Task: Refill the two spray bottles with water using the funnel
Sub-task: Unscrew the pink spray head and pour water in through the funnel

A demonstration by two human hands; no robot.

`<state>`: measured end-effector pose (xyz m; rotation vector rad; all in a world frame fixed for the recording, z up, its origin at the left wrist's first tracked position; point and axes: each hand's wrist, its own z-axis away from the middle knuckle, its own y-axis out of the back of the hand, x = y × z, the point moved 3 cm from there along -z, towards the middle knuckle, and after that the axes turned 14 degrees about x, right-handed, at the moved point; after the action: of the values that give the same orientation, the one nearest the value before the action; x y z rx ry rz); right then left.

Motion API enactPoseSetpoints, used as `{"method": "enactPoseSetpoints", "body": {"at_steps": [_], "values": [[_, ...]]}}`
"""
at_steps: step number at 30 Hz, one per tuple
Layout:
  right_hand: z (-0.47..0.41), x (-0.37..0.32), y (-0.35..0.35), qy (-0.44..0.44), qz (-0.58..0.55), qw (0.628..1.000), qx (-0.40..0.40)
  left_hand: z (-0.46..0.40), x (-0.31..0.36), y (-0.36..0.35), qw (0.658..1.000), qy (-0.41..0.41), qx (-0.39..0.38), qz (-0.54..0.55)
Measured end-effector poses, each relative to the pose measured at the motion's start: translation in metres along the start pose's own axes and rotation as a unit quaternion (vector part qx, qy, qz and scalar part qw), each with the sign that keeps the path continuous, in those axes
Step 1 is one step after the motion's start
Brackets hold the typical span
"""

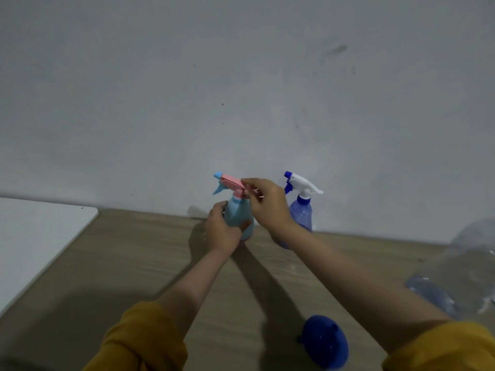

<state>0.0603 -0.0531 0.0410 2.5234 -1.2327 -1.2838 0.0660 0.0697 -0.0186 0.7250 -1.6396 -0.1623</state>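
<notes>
A light-blue spray bottle [237, 212] with a pink trigger head [232, 183] stands on the wooden table near the wall. My left hand [221, 230] is wrapped around its body. My right hand [266, 203] grips the back of the pink head. Just to the right stands a dark-blue translucent spray bottle [301, 214] with a white and blue trigger head, partly hidden behind my right wrist. A blue funnel [325, 341] lies on its side on the table near me, under my right forearm.
A large clear plastic water bottle [466, 266] lies at the right edge of the table [134, 253]. A white board or tabletop [32, 236] sits at the left. A grey wall rises directly behind the bottles.
</notes>
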Motion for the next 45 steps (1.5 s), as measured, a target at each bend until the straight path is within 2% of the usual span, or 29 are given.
{"method": "enactPoseSetpoints", "body": {"at_steps": [4,8,13,16,18,21,24,28,31,39,45], "values": [[0.024,-0.011,0.042,0.0,-0.008,1.0,0.006,0.037,0.006,0.019,0.998,-0.023,-0.024,0.046],[0.061,-0.021,0.081,0.015,0.002,1.0,-0.018,0.091,0.01,0.042,0.997,-0.034,-0.066,0.026],[0.112,-0.028,0.109,-0.009,0.021,0.997,-0.076,0.152,0.001,0.051,0.994,-0.004,-0.099,0.037],[0.135,-0.023,0.119,-0.038,0.011,0.997,-0.072,0.174,-0.011,0.047,0.994,0.011,-0.086,0.061],[0.142,-0.02,0.122,-0.072,-0.012,0.996,-0.043,0.179,-0.015,0.043,0.994,0.021,-0.069,0.082],[0.151,-0.013,0.117,-0.17,-0.058,0.984,0.0,0.185,-0.014,0.046,0.995,0.016,-0.063,0.08],[0.157,-0.008,0.102,-0.218,-0.053,0.975,0.009,0.188,-0.013,0.05,0.996,0.007,-0.064,0.059],[0.159,-0.008,0.089,-0.217,-0.024,0.975,0.035,0.188,-0.011,0.05,0.996,0.002,-0.069,0.052],[0.161,-0.008,0.087,-0.22,-0.045,0.974,0.035,0.187,-0.011,0.052,0.997,-0.006,-0.064,0.04],[0.159,-0.003,0.095,-0.238,-0.11,0.963,-0.063,0.191,-0.007,0.056,0.997,-0.011,-0.058,0.057],[0.166,-0.003,0.097,-0.266,-0.138,0.954,0.012,0.192,-0.007,0.055,0.997,0.006,-0.061,0.046]]}}
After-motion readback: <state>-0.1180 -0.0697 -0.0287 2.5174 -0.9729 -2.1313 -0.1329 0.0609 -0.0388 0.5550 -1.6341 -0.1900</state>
